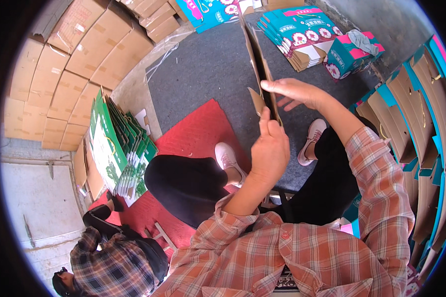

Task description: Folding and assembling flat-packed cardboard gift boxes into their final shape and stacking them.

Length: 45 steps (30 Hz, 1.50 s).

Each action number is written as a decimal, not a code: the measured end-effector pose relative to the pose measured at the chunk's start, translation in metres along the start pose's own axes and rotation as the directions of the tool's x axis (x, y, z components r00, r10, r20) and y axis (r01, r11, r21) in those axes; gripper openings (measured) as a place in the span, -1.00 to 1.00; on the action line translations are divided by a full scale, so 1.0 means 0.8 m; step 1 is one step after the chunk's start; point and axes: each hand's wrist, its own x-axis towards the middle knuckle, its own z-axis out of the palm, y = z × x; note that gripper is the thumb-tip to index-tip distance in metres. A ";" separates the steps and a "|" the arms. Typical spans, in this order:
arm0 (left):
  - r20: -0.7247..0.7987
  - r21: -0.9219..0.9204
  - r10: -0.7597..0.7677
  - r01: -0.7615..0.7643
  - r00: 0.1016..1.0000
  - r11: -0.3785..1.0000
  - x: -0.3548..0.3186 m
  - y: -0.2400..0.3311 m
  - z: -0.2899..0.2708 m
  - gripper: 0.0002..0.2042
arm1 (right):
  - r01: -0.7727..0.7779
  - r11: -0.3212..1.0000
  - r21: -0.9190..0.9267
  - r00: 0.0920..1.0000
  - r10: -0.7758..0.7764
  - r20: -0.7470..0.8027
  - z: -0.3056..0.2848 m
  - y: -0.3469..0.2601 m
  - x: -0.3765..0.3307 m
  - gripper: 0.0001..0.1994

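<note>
Above the mat [193,74], cardboard [256,59] is pointed far.
Near end pinched by left hand [271,152]; right hand [301,93] spread farther along.

Carton [256,62] is edge-on, so its broad faces are basically hidden. Can't see the left hand's [271,154] thumb either. Teal sheets [205,14] beyond the hands get chopped by the top edge; cartons [423,94] right of them hit the rim.

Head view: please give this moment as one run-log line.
left hand: at near end of brown folded cardboard carton; right hand: thumb over its edge; below: grey floor mat
</note>
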 end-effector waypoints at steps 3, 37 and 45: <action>0.147 -0.020 0.007 -0.004 0.989 1.000 -0.011 0.020 0.010 -0.70 | 0.030 0.998 -0.056 0.989 -0.038 -0.141 0.004 0.031 0.004 -0.33; -0.264 0.272 0.302 -0.230 0.916 0.934 0.137 -0.200 -0.194 -0.39 | 0.399 0.579 -0.711 0.872 -0.479 0.099 0.005 -0.003 -0.023 -0.70; 0.553 -0.118 0.117 -0.062 0.825 0.991 0.079 -0.228 -0.182 -0.47 | 0.526 0.268 -0.807 0.818 -0.417 0.395 0.009 -0.106 0.011 -0.76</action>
